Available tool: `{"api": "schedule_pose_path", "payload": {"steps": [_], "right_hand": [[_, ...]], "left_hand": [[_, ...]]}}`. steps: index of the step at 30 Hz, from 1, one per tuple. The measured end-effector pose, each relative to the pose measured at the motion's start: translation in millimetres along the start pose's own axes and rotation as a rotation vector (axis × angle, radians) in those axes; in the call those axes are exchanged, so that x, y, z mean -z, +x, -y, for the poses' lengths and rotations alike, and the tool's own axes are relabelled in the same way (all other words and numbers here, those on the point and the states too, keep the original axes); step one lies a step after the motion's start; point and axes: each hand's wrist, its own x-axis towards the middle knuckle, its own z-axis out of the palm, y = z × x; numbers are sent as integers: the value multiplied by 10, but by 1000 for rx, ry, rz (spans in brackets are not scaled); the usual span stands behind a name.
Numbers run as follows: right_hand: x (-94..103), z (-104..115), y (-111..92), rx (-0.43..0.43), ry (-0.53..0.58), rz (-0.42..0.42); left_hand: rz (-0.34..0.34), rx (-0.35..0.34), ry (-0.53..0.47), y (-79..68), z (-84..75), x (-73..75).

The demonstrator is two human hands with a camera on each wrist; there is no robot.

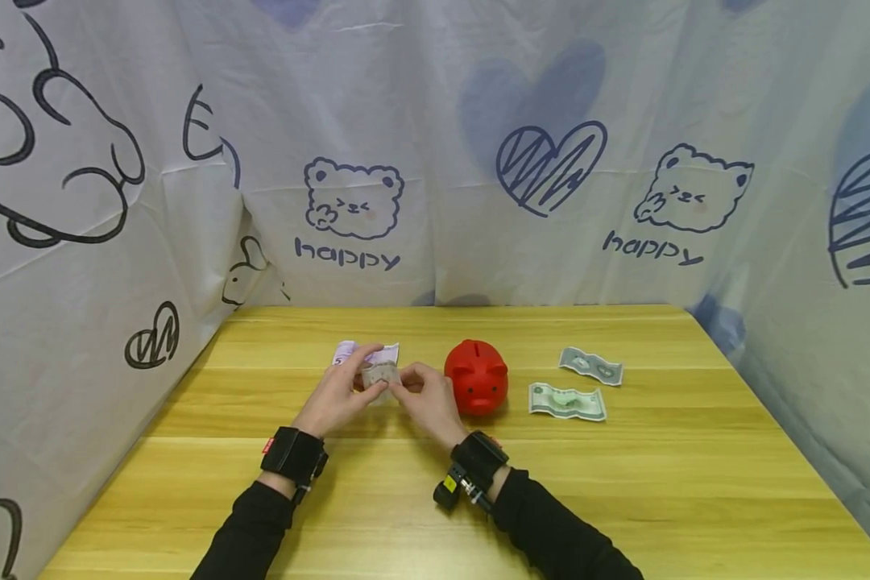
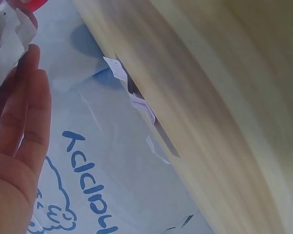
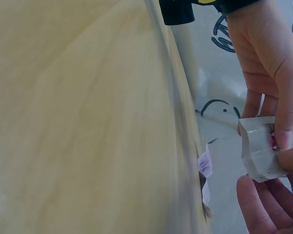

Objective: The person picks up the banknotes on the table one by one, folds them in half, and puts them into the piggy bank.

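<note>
The creased banknote, held up left of the red piggy bank, should handle as light, limp paper, easily crumpled or torn, so best taken gently by opposite edges. The left hand and right hand each pinch it, thumb against fingers, the left's lower fingers fairly straight.
</note>
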Motion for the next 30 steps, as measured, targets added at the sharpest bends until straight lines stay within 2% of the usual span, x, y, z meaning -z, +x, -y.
{"api": "schedule_pose_path", "payload": {"steps": [10,30], "right_hand": [[4,-12,-5,-31,55,8],[14,-5,-16,-44,43,-8]], "left_hand": [[-5,-24,-9,6,-3,-5],[5,-8,0,13,2,-22]]}}
